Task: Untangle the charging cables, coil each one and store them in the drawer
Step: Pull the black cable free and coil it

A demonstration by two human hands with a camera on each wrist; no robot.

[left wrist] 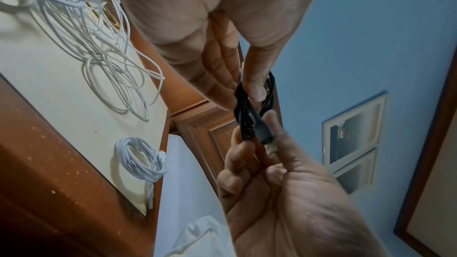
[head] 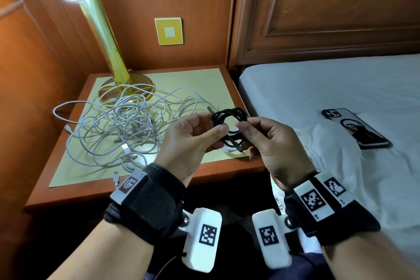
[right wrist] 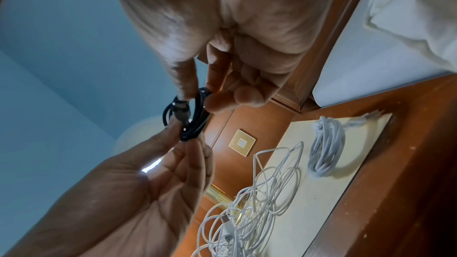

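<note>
A black cable [head: 236, 112] wound into a small coil hangs in the air over the nightstand's right front corner, held by both hands. My left hand [head: 214, 124] pinches the coil's left side between thumb and fingers [left wrist: 254, 89]. My right hand [head: 244, 128] pinches the right side, near a loose plug end [head: 239, 146] that points down. In the wrist views the black cable [left wrist: 247, 116] [right wrist: 195, 122] sits between both sets of fingertips. A tangle of white cables [head: 127, 125] lies on the nightstand top. One coiled white cable [left wrist: 141, 159] [right wrist: 326, 148] lies near the front right corner. No drawer shows.
The wooden nightstand [head: 216, 88] carries a cream mat and a brass lamp [head: 106, 52] at the back left. A wall plate [head: 168, 30] sits behind. To the right is a bed [head: 318, 88] with a phone [head: 356, 127] and a white pillow on it.
</note>
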